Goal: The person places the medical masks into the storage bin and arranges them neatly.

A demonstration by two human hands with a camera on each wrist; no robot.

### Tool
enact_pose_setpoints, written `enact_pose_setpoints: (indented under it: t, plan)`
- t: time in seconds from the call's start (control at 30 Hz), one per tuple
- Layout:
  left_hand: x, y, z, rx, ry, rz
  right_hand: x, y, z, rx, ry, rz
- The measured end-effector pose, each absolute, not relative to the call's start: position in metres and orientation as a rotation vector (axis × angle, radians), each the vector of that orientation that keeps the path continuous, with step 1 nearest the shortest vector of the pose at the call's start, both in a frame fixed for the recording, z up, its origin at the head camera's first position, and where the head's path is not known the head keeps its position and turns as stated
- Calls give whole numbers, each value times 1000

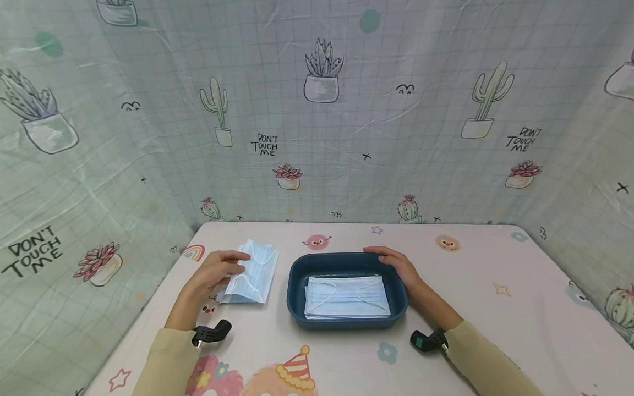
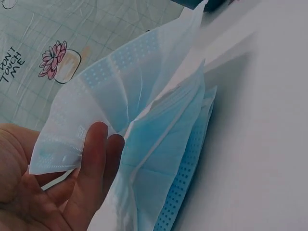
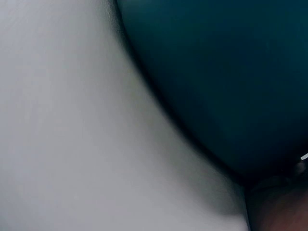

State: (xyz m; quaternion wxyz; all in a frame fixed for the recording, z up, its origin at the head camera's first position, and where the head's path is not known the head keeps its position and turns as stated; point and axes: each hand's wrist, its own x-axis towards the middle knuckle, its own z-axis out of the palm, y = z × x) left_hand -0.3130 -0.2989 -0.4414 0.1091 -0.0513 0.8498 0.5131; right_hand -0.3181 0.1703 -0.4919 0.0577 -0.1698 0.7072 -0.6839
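Observation:
My left hand point(image 1: 218, 270) pinches a light-blue disposable face mask point(image 2: 120, 86), whose sheet fans upward in the left wrist view. Right beside it stand more folded masks point(image 2: 159, 159) on edge, their white ear loops showing. From above they overlap as one small bunch of masks point(image 1: 257, 269) left of a dark blue plastic bin point(image 1: 346, 324). Inside the bin lies a flat stack of masks point(image 1: 346, 297), ear loops on top. My right hand point(image 1: 403, 269) holds the bin's far right corner at the rim. In the right wrist view the bin wall point(image 3: 216, 86) fills much of the picture.
The white table cover point(image 1: 475, 319) carries printed cartoon figures, stars and flowers. A patterned cloth with cactus drawings point(image 1: 322, 165) hangs behind the table and at both sides. Black wrist cameras are strapped on at both sleeves.

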Motion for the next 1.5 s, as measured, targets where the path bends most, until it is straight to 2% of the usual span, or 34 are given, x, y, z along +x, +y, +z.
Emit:
enact_pose_setpoints:
  t: [0.97,1.5]
  plan:
    - [-308,-277,-413,1,2640,1490,-316,171,-494,-470,2109,-2082]
    - [-305,-263,-412,32,2673,1458,-319,170,-492,-475,2170,-2042]
